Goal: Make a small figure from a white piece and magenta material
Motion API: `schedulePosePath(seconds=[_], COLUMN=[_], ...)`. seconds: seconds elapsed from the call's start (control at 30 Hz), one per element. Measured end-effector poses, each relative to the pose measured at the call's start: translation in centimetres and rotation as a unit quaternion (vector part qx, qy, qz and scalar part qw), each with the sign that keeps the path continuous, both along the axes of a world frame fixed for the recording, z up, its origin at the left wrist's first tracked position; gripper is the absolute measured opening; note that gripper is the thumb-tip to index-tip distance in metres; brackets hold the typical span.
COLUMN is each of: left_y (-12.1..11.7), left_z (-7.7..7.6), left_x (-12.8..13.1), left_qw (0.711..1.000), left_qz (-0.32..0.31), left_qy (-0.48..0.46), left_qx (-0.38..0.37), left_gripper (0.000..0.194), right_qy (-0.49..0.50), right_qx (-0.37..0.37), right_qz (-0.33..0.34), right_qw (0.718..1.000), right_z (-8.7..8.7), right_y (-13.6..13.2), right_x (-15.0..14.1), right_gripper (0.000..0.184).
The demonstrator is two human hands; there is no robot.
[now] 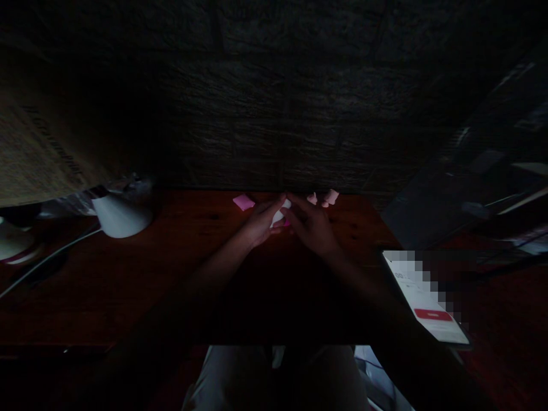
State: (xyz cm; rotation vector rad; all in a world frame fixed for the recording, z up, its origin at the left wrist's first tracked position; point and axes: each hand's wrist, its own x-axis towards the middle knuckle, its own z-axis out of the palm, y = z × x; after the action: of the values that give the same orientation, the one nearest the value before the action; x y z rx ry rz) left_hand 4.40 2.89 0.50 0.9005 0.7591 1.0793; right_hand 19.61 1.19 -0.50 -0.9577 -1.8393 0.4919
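My left hand (258,225) and my right hand (315,228) meet over the far part of the wooden table. Between their fingers is a small white lump (279,216), which looks soft, like modelling clay. My left hand is closed round its left side, and the fingers of my right hand press on it from the right. A bit of bright pink material (287,223) shows just under the lump, partly hidden by the fingers. To the left of my hands lies a flat pink piece (244,202). Beyond my right hand sit pale pink pieces (331,197).
A dark textured wall (274,114) rises behind the wooden table (192,285). At the left are a white cone-shaped object (122,216), a cable (51,260) and a large cardboard box (51,137). A tablet or phone with a lit screen (423,302) lies at the right edge.
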Motion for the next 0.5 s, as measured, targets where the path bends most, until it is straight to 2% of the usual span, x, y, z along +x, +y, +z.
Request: schedulePosePath(seconds=[0.1,0.37,0.5], left_y=[-0.01,-0.07,0.04], left_z=[0.00,-0.30,-0.10], left_x=[-0.01,-0.21,-0.10], left_qw=[1.000,1.000,0.999], left_qz=[-0.003,-0.010,-0.048], left_qy=[-0.005,0.003,0.002], left_qx=[0.002,0.018,0.021], left_gripper=[0.042,0.042,0.047], right_qy=[0.012,0.031,0.092], right_qx=[-0.003,-0.054,-0.075], right_qz=[-0.004,0.041,0.039], right_qw=[1.000,0.997,0.992], right_z=[-0.06,-0.19,-0.11], right_y=[-0.02,0.29,0.54], right_x=[0.14,0.36,0.49], right_gripper=[0.041,0.036,0.038])
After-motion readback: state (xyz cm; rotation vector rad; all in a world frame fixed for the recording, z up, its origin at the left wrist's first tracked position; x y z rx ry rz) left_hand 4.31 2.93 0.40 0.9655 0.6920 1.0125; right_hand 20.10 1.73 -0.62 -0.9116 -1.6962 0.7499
